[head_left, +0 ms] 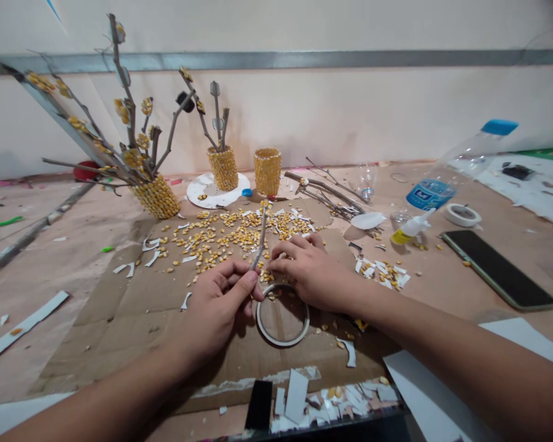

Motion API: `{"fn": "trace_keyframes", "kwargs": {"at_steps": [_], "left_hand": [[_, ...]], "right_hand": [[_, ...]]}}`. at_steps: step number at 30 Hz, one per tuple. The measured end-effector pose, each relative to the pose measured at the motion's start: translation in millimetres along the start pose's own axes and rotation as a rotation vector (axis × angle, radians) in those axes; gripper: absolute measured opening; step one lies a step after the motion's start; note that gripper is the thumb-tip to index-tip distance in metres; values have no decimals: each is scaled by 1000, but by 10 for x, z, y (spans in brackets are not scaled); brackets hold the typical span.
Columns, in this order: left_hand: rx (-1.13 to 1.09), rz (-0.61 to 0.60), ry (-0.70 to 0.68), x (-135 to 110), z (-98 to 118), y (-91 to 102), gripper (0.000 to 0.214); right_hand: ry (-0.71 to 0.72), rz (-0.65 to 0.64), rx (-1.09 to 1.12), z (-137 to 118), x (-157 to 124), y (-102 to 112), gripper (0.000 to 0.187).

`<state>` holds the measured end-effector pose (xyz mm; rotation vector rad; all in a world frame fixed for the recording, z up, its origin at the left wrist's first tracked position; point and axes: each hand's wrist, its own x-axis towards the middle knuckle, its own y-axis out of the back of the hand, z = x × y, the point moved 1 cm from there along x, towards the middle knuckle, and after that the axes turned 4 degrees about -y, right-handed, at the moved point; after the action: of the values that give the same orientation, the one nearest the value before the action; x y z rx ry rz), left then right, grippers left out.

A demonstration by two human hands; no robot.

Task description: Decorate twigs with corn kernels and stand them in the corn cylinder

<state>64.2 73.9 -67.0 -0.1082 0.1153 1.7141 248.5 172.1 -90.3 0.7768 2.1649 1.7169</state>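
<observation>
My left hand (219, 307) is closed in a pinch on the lower end of a thin grey twig (260, 236) that stands up and leans away from me. My right hand (311, 270) rests palm down beside it, its fingertips curled among loose corn kernels (230, 236) scattered over a sheet of brown cardboard (124, 319). A roll of tape (282, 317) lies flat on the cardboard just below both hands.
Three kernel-covered pots stand at the back: one tilted with decorated branches (156, 196), one on a white plate (222, 167), one bare (267, 172). More twigs (325, 190), a glue bottle (412, 227), a plastic bottle (447, 178), a second tape roll (462, 215) and a phone (498, 268) lie right. Paper scraps (322, 402) litter the near edge.
</observation>
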Motion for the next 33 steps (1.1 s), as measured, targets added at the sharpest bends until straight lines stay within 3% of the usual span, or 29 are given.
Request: {"fn": "trace_keyframes", "kwargs": {"at_steps": [7, 12, 14, 18, 21, 24, 28, 33], "left_hand": [[2, -12, 33, -44, 26, -34, 32], [-16, -19, 59, -55, -9, -80, 34], [-7, -22, 53, -58, -30, -91, 33], [-2, -3, 58, -81, -66, -99, 31], [0, 6, 60, -115, -80, -105, 29], [-31, 11, 85, -148, -90, -114, 30], [-59, 23, 111, -174, -102, -121, 30], [-79, 8, 115, -200, -117, -130, 31]], "right_hand": [[54, 2, -122, 51, -1, 44, 15], [98, -14, -259, -18, 7, 88, 13], [67, -17, -223, -28, 7, 95, 10], [-32, -13, -45, 18, -17, 85, 25], [-23, -1, 15, 55, -59, 84, 24], [-4, 98, 108, 60, -113, 114, 19], [44, 346, 466, 4, -196, 198, 16], [44, 522, 806, -151, -284, 236, 16]]}}
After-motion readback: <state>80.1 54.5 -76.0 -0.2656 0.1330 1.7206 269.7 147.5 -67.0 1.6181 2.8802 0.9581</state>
